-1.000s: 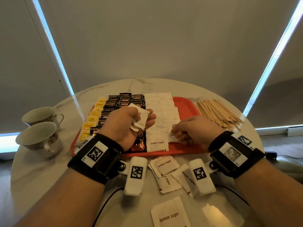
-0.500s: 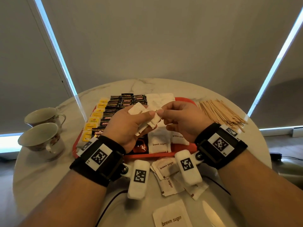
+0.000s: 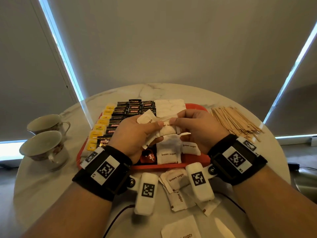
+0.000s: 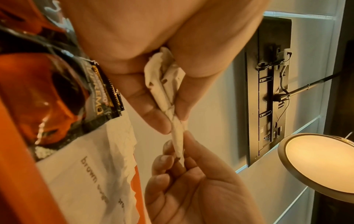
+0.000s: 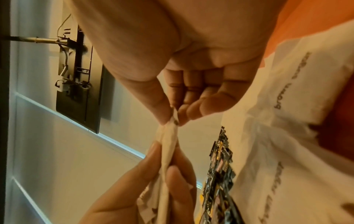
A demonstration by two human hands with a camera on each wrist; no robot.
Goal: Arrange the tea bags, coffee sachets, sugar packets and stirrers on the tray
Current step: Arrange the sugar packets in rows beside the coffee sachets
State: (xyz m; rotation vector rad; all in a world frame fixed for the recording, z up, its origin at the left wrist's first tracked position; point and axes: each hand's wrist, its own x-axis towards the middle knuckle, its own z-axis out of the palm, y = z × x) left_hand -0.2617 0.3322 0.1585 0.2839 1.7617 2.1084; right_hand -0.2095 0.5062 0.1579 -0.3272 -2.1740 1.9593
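Note:
My left hand (image 3: pixel 157 132) grips a small stack of white brown-sugar packets (image 3: pixel 147 120) above the red tray (image 3: pixel 171 166). In the left wrist view the thumb and fingers clamp the stack (image 4: pixel 162 78) edge-on. My right hand (image 3: pixel 176 121) pinches the end of one packet (image 5: pixel 169 144) from that stack between thumb and forefinger. On the tray lie rows of yellow tea bags (image 3: pixel 103 124), black coffee sachets (image 3: pixel 133 109) and white sugar packets (image 3: pixel 169 154). A heap of wooden stirrers (image 3: pixel 235 121) lies on the table to the right of the tray.
Several loose brown-sugar packets (image 3: pixel 176 177) lie on the marble table (image 3: pixel 42 186) between my wrists and the tray's near rim. Two teacups (image 3: pixel 42 148) stand at the left edge. Grey blinds hang behind the round table.
My right hand has left the packets on the tray, come up to my left hand and pinched a packet in its stack. Both hands are a little higher.

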